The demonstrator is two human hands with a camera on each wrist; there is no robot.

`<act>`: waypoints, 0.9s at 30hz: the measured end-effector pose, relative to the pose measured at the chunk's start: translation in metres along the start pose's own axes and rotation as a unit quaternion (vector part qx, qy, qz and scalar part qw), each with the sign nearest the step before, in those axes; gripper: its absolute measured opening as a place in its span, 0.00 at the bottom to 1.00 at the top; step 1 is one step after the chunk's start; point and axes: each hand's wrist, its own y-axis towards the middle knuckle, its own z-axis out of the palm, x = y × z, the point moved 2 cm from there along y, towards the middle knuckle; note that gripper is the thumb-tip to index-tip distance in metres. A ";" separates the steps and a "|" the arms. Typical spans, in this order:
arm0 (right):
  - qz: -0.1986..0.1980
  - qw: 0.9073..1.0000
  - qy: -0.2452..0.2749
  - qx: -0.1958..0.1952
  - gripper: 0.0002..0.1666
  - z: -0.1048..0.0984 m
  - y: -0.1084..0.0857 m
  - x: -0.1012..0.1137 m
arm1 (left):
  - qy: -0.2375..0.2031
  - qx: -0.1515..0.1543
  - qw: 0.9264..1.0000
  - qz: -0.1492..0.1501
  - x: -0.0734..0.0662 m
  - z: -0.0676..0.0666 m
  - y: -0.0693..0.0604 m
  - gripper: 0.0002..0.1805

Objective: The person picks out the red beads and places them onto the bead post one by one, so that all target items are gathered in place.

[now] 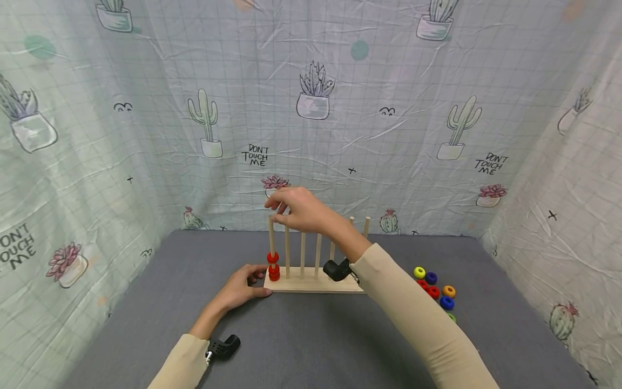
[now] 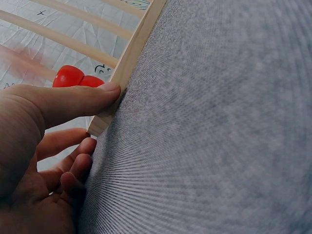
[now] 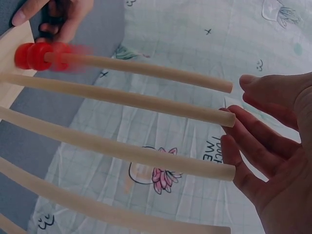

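One wooden rack [image 1: 301,287], upright pegs in a row on a flat base, set on the grey worktop [image 1: 291,346]. Three red rings [image 1: 274,276] around the leftmost peg [image 1: 271,235]: two stacked low at the base, one just above, blurred in the right wrist view. Left hand [image 1: 238,287] at the rack's left end, base pinched between thumb on the front edge and index finger near the corner, remaining fingers curled alongside. Right hand [image 1: 303,212] over the top of the leftmost peg, fingers and thumb spread apart. Loose on the worktop, right of the rack: one yellow ring [image 1: 419,276], two blue rings [image 1: 447,306], two further reds [image 1: 433,295], one orange ring [image 1: 449,295], one green ring [image 1: 452,317], partly hidden by the right sleeve [image 1: 413,319].
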 end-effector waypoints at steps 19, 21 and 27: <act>-0.018 0.999 0.023 -0.038 0.12 -0.013 -0.031 0.003 | -0.001 0.001 1.000 -0.009 -0.002 0.000 -0.001 0.37; -0.019 0.999 0.023 -0.039 0.12 -0.012 -0.036 0.003 | 0.000 0.001 1.000 -0.008 -0.002 0.000 -0.001 0.38; -0.022 0.999 0.023 -0.041 0.13 -0.007 -0.054 0.003 | 0.003 0.001 1.000 -0.007 -0.003 0.002 0.000 0.38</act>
